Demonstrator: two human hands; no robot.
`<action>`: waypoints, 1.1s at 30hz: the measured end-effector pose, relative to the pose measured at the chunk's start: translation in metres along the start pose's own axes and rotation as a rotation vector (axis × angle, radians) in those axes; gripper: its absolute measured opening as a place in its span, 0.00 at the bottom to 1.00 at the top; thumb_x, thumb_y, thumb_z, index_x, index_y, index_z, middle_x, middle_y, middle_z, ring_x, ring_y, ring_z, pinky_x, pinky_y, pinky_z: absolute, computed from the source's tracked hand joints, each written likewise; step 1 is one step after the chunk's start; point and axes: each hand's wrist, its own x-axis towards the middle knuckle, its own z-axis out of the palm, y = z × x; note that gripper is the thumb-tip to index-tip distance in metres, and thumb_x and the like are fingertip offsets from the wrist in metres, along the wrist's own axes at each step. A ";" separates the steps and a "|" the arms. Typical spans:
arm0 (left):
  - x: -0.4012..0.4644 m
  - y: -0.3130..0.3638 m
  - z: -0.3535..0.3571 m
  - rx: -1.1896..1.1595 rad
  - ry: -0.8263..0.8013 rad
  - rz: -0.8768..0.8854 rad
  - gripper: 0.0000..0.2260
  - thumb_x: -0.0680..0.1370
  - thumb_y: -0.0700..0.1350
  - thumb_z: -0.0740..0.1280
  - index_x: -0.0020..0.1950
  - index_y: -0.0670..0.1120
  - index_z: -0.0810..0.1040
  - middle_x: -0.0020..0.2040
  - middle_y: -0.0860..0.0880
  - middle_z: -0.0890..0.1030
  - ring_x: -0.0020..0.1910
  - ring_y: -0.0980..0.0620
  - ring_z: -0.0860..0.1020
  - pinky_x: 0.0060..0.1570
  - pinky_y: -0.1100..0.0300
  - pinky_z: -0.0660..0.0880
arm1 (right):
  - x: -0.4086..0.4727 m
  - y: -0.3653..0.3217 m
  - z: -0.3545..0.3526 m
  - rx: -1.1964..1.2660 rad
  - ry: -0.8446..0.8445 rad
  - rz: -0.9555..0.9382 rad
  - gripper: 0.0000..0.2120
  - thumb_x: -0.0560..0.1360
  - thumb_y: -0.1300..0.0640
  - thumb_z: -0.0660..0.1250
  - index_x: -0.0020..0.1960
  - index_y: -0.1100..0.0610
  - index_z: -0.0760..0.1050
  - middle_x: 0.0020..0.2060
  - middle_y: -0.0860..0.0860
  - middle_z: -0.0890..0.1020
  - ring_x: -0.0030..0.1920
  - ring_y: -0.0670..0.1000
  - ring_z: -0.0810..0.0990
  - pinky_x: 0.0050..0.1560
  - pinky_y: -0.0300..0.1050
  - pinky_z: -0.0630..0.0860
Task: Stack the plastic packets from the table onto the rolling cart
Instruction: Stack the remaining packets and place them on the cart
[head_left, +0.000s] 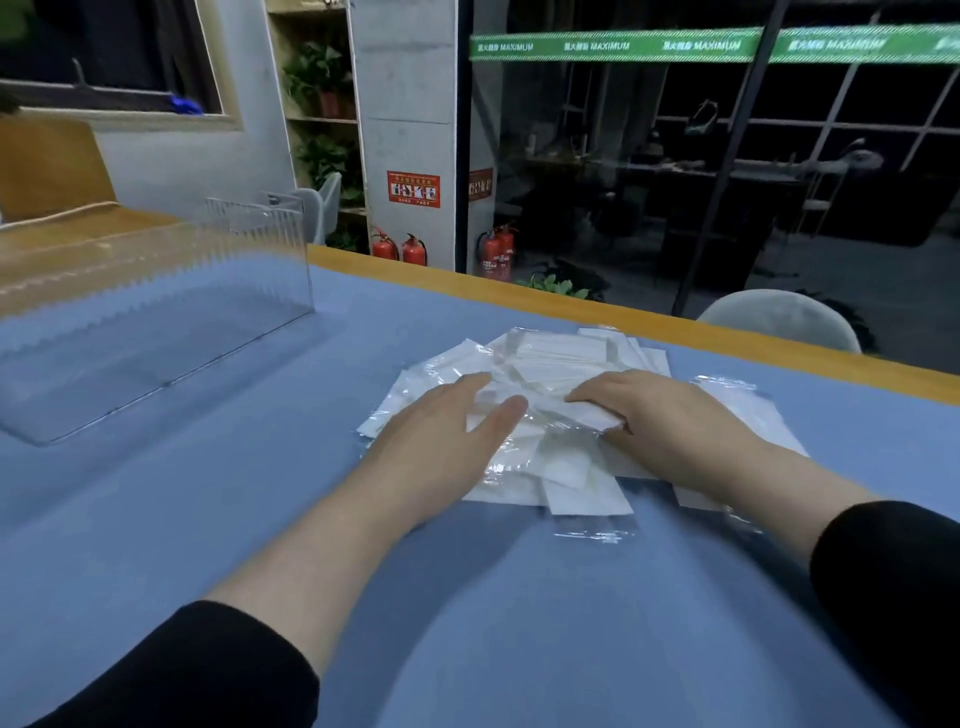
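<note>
On the blue table (208, 519), right of the clear acrylic box (156, 312), the left hand (441, 441) lies flat and the right hand (665, 421) pinches the loose plastic packets (556, 358), which best get squared before lifting.

The desk (218, 509) is covered in a matt blue cloth-like sheet, smooth, with a bare strip of pale wood (571, 306) showing along its far edge. The packets (550, 364) heaped in the middle are clear glossy plastic film, crinkled and catching the light, with flat matt white pads inside. At the far left stands a transparent box (171, 312) of hard, shiny plastic. Both sleeves (197, 670) are black matt cloth.
</note>
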 end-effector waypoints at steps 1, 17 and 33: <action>0.001 -0.001 -0.001 -0.012 0.018 0.014 0.29 0.80 0.69 0.53 0.79 0.61 0.62 0.75 0.58 0.70 0.73 0.54 0.68 0.72 0.53 0.66 | -0.002 -0.001 -0.002 -0.004 0.025 0.004 0.19 0.78 0.55 0.66 0.68 0.41 0.73 0.63 0.38 0.77 0.65 0.47 0.73 0.58 0.46 0.72; -0.033 0.039 -0.001 -0.684 0.296 0.276 0.27 0.77 0.71 0.52 0.66 0.58 0.77 0.57 0.57 0.84 0.58 0.61 0.80 0.60 0.58 0.74 | -0.081 -0.035 -0.093 0.197 -0.035 0.170 0.05 0.80 0.48 0.66 0.55 0.45 0.77 0.44 0.44 0.82 0.46 0.50 0.80 0.50 0.49 0.78; -0.047 0.080 0.054 -0.683 0.310 0.319 0.41 0.70 0.78 0.56 0.46 0.39 0.81 0.39 0.47 0.81 0.39 0.55 0.77 0.46 0.58 0.73 | -0.103 -0.036 -0.023 0.294 0.097 0.216 0.27 0.64 0.28 0.65 0.54 0.46 0.74 0.42 0.43 0.81 0.46 0.47 0.79 0.48 0.52 0.79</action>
